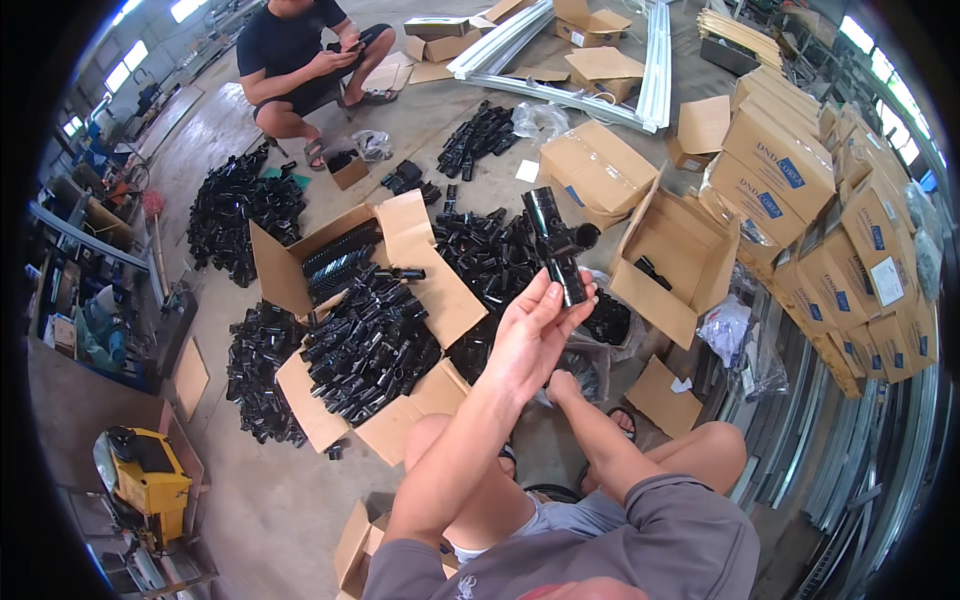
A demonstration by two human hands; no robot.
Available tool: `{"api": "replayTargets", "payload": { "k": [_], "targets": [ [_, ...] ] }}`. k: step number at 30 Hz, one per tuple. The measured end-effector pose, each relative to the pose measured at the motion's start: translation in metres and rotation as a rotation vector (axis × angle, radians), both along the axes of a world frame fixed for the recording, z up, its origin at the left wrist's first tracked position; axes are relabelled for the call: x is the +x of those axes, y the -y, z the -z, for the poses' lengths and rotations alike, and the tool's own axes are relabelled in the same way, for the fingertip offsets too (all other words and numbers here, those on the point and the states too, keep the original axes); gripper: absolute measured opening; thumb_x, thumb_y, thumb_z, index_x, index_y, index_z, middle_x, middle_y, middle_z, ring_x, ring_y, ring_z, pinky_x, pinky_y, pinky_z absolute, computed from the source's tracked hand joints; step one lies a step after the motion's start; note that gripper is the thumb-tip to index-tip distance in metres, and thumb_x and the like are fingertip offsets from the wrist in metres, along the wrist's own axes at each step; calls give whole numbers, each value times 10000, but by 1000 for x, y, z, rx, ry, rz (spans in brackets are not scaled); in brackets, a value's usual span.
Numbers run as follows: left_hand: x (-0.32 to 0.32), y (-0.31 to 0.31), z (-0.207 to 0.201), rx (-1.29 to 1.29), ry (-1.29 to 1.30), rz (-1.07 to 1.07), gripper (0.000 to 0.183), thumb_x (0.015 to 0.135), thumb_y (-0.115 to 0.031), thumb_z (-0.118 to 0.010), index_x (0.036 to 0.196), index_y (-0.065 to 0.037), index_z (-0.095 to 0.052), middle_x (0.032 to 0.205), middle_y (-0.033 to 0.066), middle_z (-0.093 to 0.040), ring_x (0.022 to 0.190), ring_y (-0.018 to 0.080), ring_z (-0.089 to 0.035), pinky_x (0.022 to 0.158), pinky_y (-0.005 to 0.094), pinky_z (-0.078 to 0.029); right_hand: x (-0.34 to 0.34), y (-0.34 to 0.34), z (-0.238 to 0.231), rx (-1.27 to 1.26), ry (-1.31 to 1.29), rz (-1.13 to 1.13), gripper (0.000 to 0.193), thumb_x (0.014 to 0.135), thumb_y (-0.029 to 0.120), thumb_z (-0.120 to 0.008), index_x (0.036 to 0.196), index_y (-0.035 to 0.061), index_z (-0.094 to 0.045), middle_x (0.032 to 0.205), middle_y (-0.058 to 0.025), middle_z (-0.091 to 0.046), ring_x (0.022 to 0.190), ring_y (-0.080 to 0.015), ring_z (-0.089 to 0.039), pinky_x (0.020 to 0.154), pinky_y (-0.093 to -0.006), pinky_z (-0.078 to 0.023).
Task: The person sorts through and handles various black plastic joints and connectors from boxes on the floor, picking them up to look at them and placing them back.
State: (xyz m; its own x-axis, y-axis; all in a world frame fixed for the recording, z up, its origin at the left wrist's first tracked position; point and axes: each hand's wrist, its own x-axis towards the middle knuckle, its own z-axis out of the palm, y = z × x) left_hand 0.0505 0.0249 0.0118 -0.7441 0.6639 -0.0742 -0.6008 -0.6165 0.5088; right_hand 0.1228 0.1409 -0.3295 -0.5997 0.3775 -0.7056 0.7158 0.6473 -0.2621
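Note:
My left hand (538, 325) is raised in front of me, its fingers closed around the lower end of a glossy black pipe fitting (548, 228) with a short side branch. Lower and to the right, my right hand (564, 386) is curled beside a clear plastic bag (583, 372); whatever its fingers hold is hidden. Just beyond is an open bag of small black parts (608, 322). To the left stands an open carton (448, 290) heaped with black fittings (365, 350), and more black fittings (490, 255) lie in a pile behind my left hand.
An open carton (690, 235) with a few black pieces stands on the right, near stacked closed cartons (770, 165). Metal profiles (810, 430) lie along the right side. Another person (300, 60) squats at the far left beside a black pile (240, 215). A yellow machine (150, 485) stands lower left.

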Motion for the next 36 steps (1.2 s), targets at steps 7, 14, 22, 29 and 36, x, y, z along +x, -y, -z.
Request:
{"api": "replayTargets", "payload": {
  "k": [7, 14, 22, 29, 36],
  "targets": [
    [0, 1, -5, -34, 18, -27, 298, 1039, -173, -518, 1287, -15, -564, 1262, 124, -633, 1128, 208, -614, 1021, 362, -494, 8, -1, 14, 45, -137, 48, 314, 831, 111, -617, 1118, 28, -716, 1194, -232, -675, 1134, -388, -649, 956, -465, -532],
    [3, -3, -6, 2, 5, -14, 316, 1029, -151, -535, 1316, -20, -551, 1273, 138, -628, 1157, 213, -611, 1046, 367, -489, 3, -5, 34, 24, -134, -34, 313, 842, 115, -628, 1128, 13, -705, 1227, -242, -656, 1168, -384, -629, 976, -472, -517],
    [5, -3, -2, -4, -5, -11, 345, 1029, -157, -542, 1342, -12, -532, 1257, 137, -633, 1162, 210, -611, 1044, 353, -496, -7, 2, 34, -2, -234, -40, 301, 850, 159, -623, 1106, 19, -698, 1170, -247, -663, 1109, -402, -640, 937, -485, -521],
    [6, -4, 5, -2, -41, 6, 341, 1028, -149, -544, 1339, -9, -530, 1259, 128, -633, 1155, 213, -616, 1042, 353, -498, -14, 3, 16, -58, -275, -118, 272, 858, 197, -607, 1058, 32, -692, 1078, -248, -683, 1027, -414, -658, 881, -496, -528],
    [3, -5, 8, 8, -18, -22, 339, 1034, -138, -530, 1348, -12, -526, 1258, 125, -637, 1143, 202, -625, 1018, 341, -515, -14, -23, -45, -196, -360, -422, 255, 866, 234, -591, 1009, 46, -687, 985, -248, -702, 945, -426, -676, 826, -508, -536]
  ]
}}
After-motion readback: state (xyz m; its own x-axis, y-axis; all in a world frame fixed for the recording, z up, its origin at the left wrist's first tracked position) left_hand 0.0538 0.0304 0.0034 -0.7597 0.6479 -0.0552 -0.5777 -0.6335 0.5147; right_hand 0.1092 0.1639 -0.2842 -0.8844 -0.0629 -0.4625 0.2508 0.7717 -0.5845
